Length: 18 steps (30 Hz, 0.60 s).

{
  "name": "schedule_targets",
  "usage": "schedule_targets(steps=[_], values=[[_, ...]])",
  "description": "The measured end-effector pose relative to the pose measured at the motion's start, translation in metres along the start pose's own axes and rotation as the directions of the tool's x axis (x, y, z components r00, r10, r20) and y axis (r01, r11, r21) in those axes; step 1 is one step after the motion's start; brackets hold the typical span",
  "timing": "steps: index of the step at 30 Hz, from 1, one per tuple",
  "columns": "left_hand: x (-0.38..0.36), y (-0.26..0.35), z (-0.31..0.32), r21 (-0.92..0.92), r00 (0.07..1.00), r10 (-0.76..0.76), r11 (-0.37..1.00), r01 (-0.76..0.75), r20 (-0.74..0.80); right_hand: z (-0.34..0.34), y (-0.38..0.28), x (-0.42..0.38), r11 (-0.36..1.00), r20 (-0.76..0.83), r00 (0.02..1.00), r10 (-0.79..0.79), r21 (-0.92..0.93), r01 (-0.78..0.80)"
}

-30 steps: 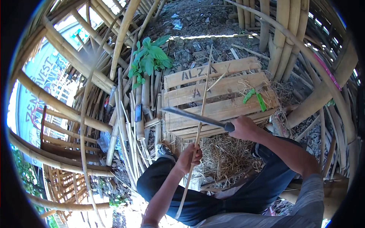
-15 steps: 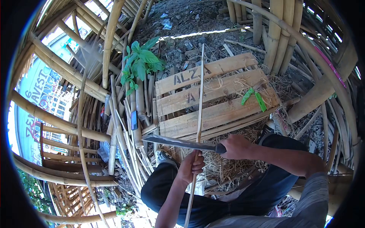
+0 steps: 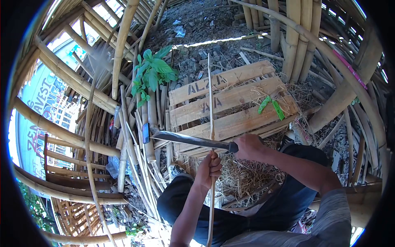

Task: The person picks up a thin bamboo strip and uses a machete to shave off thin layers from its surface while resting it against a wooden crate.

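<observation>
My left hand (image 3: 209,169) grips a long thin bamboo strip (image 3: 211,103) that runs from below my knees up over the wooden pallet (image 3: 242,119). My right hand (image 3: 247,147) holds the handle of a machete (image 3: 191,140). Its dark blade points left and lies across the strip just above my left hand. Both hands are above my dark trousers, over a heap of dry shavings (image 3: 242,177).
A bundle of split bamboo slats (image 3: 140,144) leans left of the pallet, beside a green plant (image 3: 154,72). Thick bamboo poles (image 3: 296,37) stand at the right and curve on the left. A green strip (image 3: 271,105) lies on the pallet. Bare ground lies beyond.
The machete came down and toward me, its blade now crossing the strip just above my left hand. The strip swung more upright, and my left hand slid closer to the blade.
</observation>
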State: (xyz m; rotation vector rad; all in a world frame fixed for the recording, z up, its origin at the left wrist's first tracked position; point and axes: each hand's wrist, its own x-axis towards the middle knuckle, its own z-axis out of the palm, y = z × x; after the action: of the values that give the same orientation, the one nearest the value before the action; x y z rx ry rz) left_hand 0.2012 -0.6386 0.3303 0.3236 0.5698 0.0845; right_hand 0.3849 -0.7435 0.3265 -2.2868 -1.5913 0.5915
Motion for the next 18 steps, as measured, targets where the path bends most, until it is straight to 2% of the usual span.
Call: schedule_targets(steps=[3, 5, 8, 10, 13, 15, 18], values=[[0.007, 0.002, -0.002, -0.014, 0.998, -0.004, 1.0, 0.005, 0.068, -0.004, -0.001, -0.001, 0.998, -0.071, 0.997, 0.016, -0.058, -0.02], [0.007, 0.003, -0.002, -0.03, 0.995, -0.007, 0.999, 0.01, 0.104, -0.01, -0.007, -0.006, 1.0, -0.008, 1.0, 0.01, -0.011, -0.01], [0.005, 0.003, -0.006, -0.064, 0.99, -0.032, 0.997, 0.041, 0.138, -0.005, -0.013, -0.015, 1.0, 0.006, 1.0, -0.012, 0.028, 0.012], [0.003, 0.002, -0.007, -0.074, 0.988, -0.056, 0.995, 0.067, 0.143, -0.012, -0.019, -0.021, 0.999, -0.021, 0.999, -0.037, -0.016, 0.036], [0.001, 0.001, -0.01, -0.06, 0.986, -0.063, 0.996, 0.073, 0.156, -0.021, -0.017, -0.014, 0.999, 0.045, 0.999, 0.016, -0.045, -0.014], [0.01, 0.006, -0.011, -0.056, 0.985, -0.051, 0.997, 0.061, 0.166, -0.013, -0.008, -0.002, 0.998, -0.097, 0.995, 0.012, -0.055, -0.018], [0.008, 0.009, -0.012, -0.132, 0.968, -0.065, 0.986, 0.099, 0.242, -0.01, -0.015, -0.005, 0.999, -0.06, 0.998, 0.005, -0.034, -0.007]])
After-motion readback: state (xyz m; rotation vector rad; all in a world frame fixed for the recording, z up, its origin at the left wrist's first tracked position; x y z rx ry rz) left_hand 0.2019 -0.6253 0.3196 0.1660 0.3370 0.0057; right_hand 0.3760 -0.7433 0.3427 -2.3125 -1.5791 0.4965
